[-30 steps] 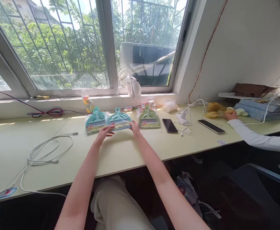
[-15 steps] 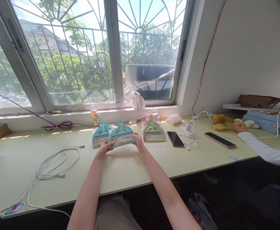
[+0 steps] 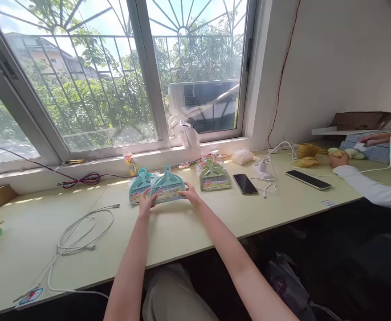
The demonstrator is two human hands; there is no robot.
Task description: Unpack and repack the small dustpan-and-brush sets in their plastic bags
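Between my hands is a teal toy dustpan-and-brush set [image 3: 168, 183] in clear wrapping, with a printed label along its lower part. My left hand [image 3: 146, 203] grips its lower left corner, fingers partly hidden. On the opposite side my right hand [image 3: 191, 194] closes on the lower right edge. A second teal dustpan set [image 3: 140, 183] lies just left of it, partly covered by the held one. Further right is a green dustpan set [image 3: 213, 176], also wrapped, apart from both hands.
A black phone [image 3: 245, 183] and a white charger with cables [image 3: 263, 168] lie to the right. A longer dark phone [image 3: 308, 179] is beyond. A coiled white cable [image 3: 71, 236] spreads at left. A co-worker's hand [image 3: 338, 159] is at yellow pieces near blue boxes [image 3: 376, 151].
My view has tilted slightly. The held dustpan set sits about where it was, still in both hands. A second hand now shows by the blue boxes at far right.
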